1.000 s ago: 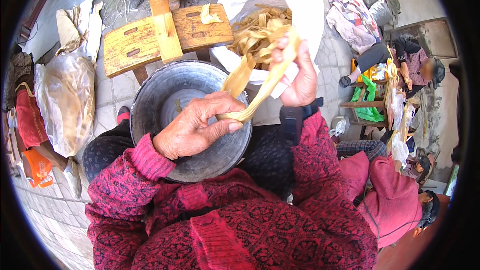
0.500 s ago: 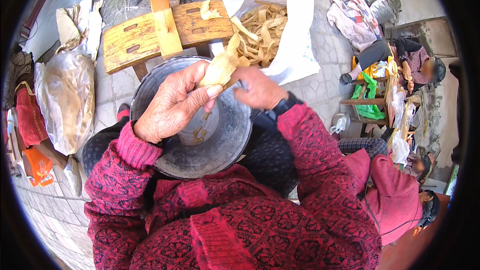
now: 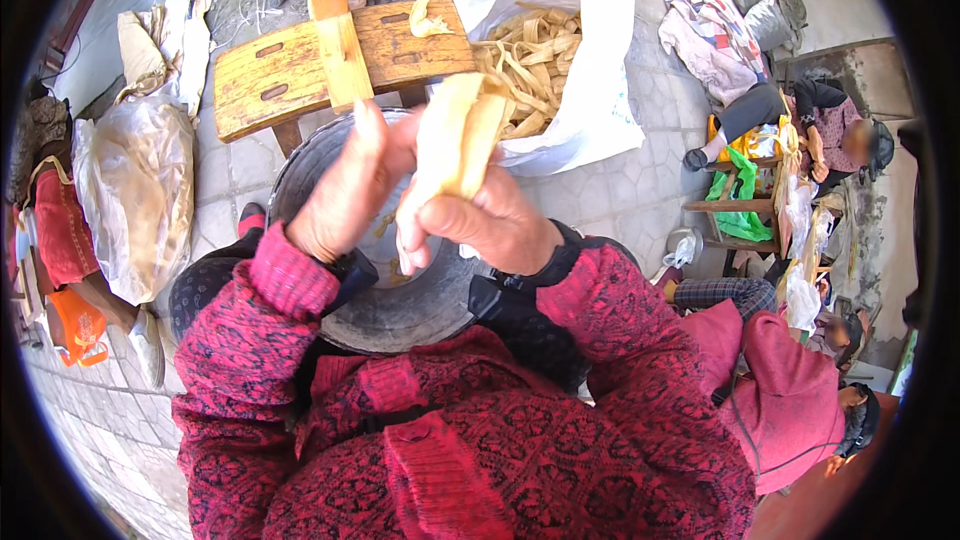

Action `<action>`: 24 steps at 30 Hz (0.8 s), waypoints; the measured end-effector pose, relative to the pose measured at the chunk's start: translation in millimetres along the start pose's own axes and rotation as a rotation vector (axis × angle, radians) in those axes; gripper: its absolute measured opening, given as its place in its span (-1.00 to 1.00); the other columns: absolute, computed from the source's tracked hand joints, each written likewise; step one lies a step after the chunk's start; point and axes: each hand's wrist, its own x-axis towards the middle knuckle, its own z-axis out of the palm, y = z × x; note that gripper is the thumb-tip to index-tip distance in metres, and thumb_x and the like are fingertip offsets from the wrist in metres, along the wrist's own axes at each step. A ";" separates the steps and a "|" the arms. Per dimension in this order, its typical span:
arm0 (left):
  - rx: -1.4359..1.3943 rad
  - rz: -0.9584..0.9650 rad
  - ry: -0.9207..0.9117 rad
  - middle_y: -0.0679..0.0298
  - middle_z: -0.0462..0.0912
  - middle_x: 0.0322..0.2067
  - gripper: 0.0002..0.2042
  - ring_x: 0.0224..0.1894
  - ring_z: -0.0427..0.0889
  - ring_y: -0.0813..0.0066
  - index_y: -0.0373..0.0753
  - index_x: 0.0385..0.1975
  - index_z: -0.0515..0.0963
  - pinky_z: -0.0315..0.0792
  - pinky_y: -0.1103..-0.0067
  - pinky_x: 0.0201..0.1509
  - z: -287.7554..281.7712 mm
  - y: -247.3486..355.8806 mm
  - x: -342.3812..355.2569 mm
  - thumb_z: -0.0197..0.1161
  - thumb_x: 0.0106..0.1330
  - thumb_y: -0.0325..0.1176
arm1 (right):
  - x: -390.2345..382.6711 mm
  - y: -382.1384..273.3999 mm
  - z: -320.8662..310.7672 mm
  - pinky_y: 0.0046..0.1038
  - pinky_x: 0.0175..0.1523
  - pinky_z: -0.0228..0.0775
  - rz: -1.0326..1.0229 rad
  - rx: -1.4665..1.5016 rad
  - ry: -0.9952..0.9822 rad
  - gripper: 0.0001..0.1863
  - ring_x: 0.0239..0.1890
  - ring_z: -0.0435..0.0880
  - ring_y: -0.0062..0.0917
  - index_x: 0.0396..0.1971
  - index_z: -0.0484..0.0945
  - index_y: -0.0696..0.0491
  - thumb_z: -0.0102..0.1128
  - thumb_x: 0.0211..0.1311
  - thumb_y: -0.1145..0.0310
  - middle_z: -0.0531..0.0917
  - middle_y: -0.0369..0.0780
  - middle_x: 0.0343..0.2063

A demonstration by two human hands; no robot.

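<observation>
The right hand [image 3: 490, 225] now pinches the folded tan strip [image 3: 462, 135] above the far right of the basin [image 3: 400, 328]. The left hand [image 3: 345, 185], clasping it half a second ago, has loosened, thumb raised, leaving support to the right grip; left contact is unclear.

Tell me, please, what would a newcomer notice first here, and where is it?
The eye would likely fall first on the folded, flat, tan fibrous strips, near the centre, in the person's right hand above a round, dark-grey basin. Beyond them, to the right, a white, plastic-looking sack gapes open with more tan strips inside. Left of that sack stands a yellow-brown wooden bench with a wooden bar across it.
</observation>
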 end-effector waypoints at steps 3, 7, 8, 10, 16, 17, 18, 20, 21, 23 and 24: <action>0.249 0.012 -0.136 0.13 0.56 0.05 0.00 0.08 0.52 0.35 -0.33 0.17 0.40 0.33 0.49 0.22 1.7 -18.3 -2.5 -0.37 0.16 0.56 | 1.5 -21.3 -12.1 -0.68 -0.60 0.15 -0.122 0.203 -0.056 -0.48 -0.54 0.61 -0.54 -0.43 0.50 0.17 -0.08 0.43 -0.04 0.58 -0.19 -0.60; 0.274 0.127 -0.109 0.31 0.62 -0.14 -0.46 -0.04 0.53 0.51 -0.30 -0.02 0.54 0.35 0.52 0.15 4.9 -33.6 1.8 0.21 0.30 0.11 | 4.5 -33.7 -46.3 -0.68 -0.64 0.14 -0.310 0.323 0.187 -0.40 -0.45 0.68 -0.49 -0.34 0.50 0.18 -0.17 0.42 -0.14 0.64 -0.11 -0.44; 0.358 0.052 0.035 0.30 0.64 -0.38 -0.58 -0.22 0.59 0.56 -0.32 -0.12 0.54 0.40 0.54 0.06 6.7 -34.0 1.7 0.22 0.33 -0.02 | 3.3 -33.7 -56.5 -0.70 -0.61 0.18 -0.267 0.168 0.311 -0.38 -0.40 0.69 -0.48 -0.28 0.50 0.19 -0.17 0.41 -0.17 0.65 -0.10 -0.36; 0.185 0.103 0.165 0.34 0.52 -0.63 -0.71 -0.53 0.53 0.57 -0.29 -0.32 0.51 0.48 0.57 -0.19 2.8 -26.3 7.4 0.08 0.44 -0.15 | 10.0 -27.8 -80.2 -0.62 -0.29 0.36 -0.108 -0.233 0.459 -0.33 -0.18 0.67 -0.43 -0.08 0.50 0.17 -0.08 0.33 -0.24 0.65 -0.10 -0.19; 0.172 0.178 0.095 0.35 0.47 -0.70 -0.64 -0.64 0.45 0.60 -0.33 -0.35 0.54 0.43 0.67 -0.39 -7.0 19.0 -1.1 0.01 0.47 -0.11 | 3.4 22.1 -74.3 -0.27 0.12 0.41 0.014 -1.187 -0.076 -0.32 0.06 0.57 -0.28 0.07 0.48 0.05 0.29 0.08 -0.14 0.60 -0.05 -0.03; 0.204 0.184 0.029 0.33 0.50 -0.67 -0.62 -0.62 0.48 0.58 -0.33 -0.33 0.54 0.44 0.66 -0.37 -8.5 25.3 -1.9 -0.01 0.47 -0.09 | 3.7 29.4 -64.1 -0.23 -0.05 0.46 0.023 -1.199 -0.133 -0.45 -0.14 0.63 -0.22 -0.06 0.51 0.04 0.29 0.10 -0.07 0.65 -0.09 -0.18; 0.231 0.164 0.084 0.28 0.53 -0.64 -0.55 -0.55 0.52 0.51 -0.35 -0.29 0.54 0.45 0.58 -0.27 -7.0 28.0 -4.5 -0.05 0.46 -0.01 | 8.4 39.6 -48.9 -0.25 -0.16 0.47 0.055 -1.237 -0.102 -0.51 -0.25 0.64 -0.25 -0.13 0.51 0.04 0.27 0.14 -0.05 0.65 -0.14 -0.30; 0.268 0.159 0.150 0.16 0.58 -0.56 -0.40 -0.41 0.61 0.36 -0.39 -0.21 0.53 0.48 0.42 -0.08 -7.4 30.9 -4.5 -0.14 0.44 0.15 | 10.5 44.7 -25.7 -0.32 -0.33 0.45 0.057 -0.978 -0.097 -0.60 -0.41 0.65 -0.34 -0.23 0.50 0.05 0.20 0.23 -0.01 0.63 -0.20 -0.47; 0.267 0.115 0.165 0.08 0.64 -0.34 -0.20 -0.19 0.63 0.29 -0.40 -0.03 0.49 0.44 0.38 0.06 -8.5 30.3 -3.1 -0.36 0.39 0.33 | 9.8 42.2 -17.6 -0.38 -0.39 0.42 0.079 -0.703 -0.131 -0.62 -0.46 0.65 -0.39 -0.26 0.49 0.06 0.16 0.27 0.00 0.61 -0.23 -0.52; 0.082 0.107 0.150 0.07 0.64 -0.20 -0.09 -0.09 0.61 0.29 -0.37 0.02 0.47 0.42 0.40 0.11 -8.3 23.1 -0.9 -0.50 0.31 0.44 | 11.9 32.7 -10.6 -0.50 -0.49 0.35 0.062 -0.282 -0.145 -0.64 -0.51 0.64 -0.49 -0.31 0.48 0.06 0.08 0.34 0.02 0.58 -0.26 -0.58; -0.020 0.076 0.029 0.14 0.62 -0.09 -0.12 -0.02 0.56 0.38 -0.37 0.09 0.44 0.26 0.45 0.26 -8.0 18.1 -0.6 -0.46 0.35 0.40 | 11.8 26.0 -10.5 -0.55 -0.51 0.30 0.022 -0.134 -0.122 -0.64 -0.52 0.63 -0.54 -0.33 0.47 0.06 0.04 0.37 0.02 0.57 -0.27 -0.59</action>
